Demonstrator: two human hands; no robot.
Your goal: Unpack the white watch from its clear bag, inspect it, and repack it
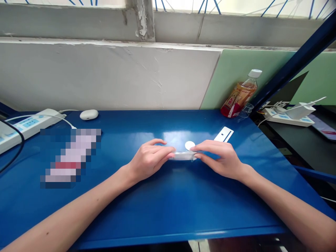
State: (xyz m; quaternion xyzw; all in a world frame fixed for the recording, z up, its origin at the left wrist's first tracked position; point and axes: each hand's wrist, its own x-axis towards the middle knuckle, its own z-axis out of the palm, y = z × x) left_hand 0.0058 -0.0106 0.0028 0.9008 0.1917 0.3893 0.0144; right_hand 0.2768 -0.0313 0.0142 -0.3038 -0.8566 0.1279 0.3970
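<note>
Where its ends are hidden, left hand (pixel 151 156) and right hand (pixel 223 158) pinch clear plastic (pixel 184 155).

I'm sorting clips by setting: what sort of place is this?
Probably a personal desk space, perhaps in a dormitory: the blue desk bears a power strip and a drink bottle, and a slanting blue bar rises beside it.

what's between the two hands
A clear item, its ends held by the left hand and right hand; a white disc shows just beyond it, in the head view.
</note>
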